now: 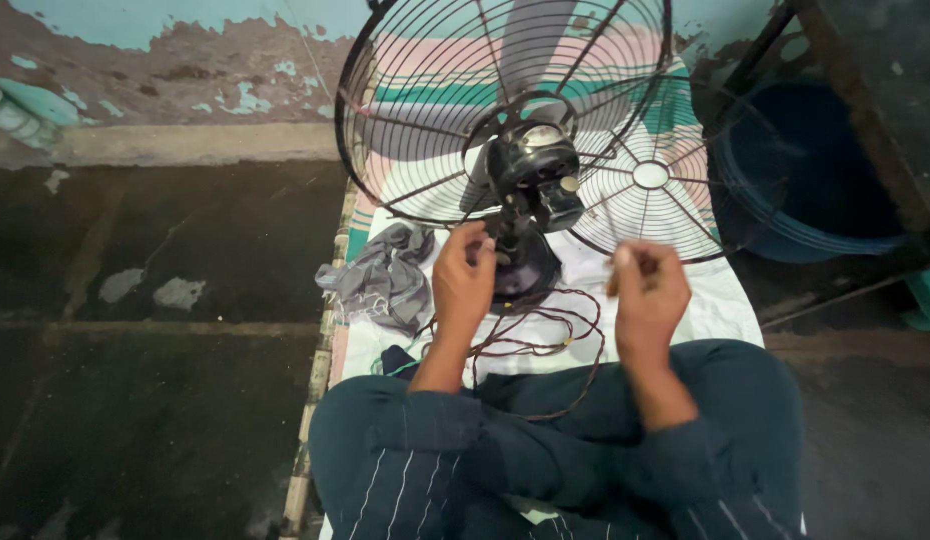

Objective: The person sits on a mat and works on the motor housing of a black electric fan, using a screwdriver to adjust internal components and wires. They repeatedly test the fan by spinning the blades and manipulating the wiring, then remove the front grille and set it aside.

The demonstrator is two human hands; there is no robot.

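Table fan (530, 165), black motor housing, wire rear guard, upright at centre of white mat (725, 300). Left hand (463, 280) curled around fan stem just above the base, fingers closed on it. Right hand (645, 290) raised beside the base, fingertips pinched together on something too small to make out. Detached front grille (653, 180) leaning just right of the motor. Brown cord (545, 335) looped loosely in front of the base, near the knees. Grey rag (385, 280) left of the base. Blue bucket (805, 170) well right of the fan, off the mat. Risks, judged: fan tipping if stem grip slackens; cord snagging a wrist; pinched piece dropped and lost on the mat. No packages, labels or signs discernible.
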